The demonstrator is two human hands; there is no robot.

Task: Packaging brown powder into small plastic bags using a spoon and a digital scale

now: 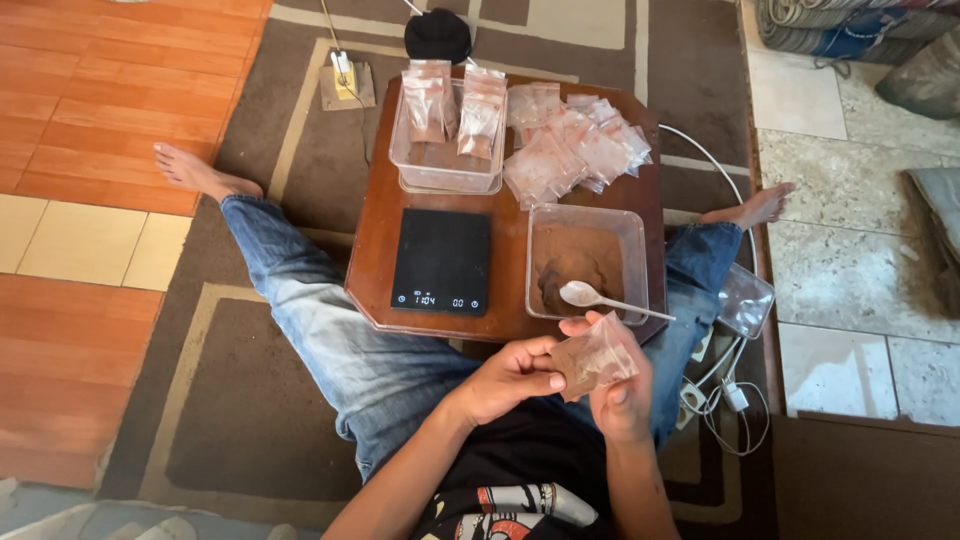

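Held chest-high, small plastic bag [597, 362] sits between both hands' fingers [548, 381].

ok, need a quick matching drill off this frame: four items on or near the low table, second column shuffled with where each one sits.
Items:
1. white spoon
2. black scale
3. small filled bag
4. upright packets

Places:
A. near left part of the wooden table
B. pinched between left hand and right hand
C. in the clear tub at the far side
D. in the container of brown powder

Pairs: 1-D, 2-A, 3-B, 4-C
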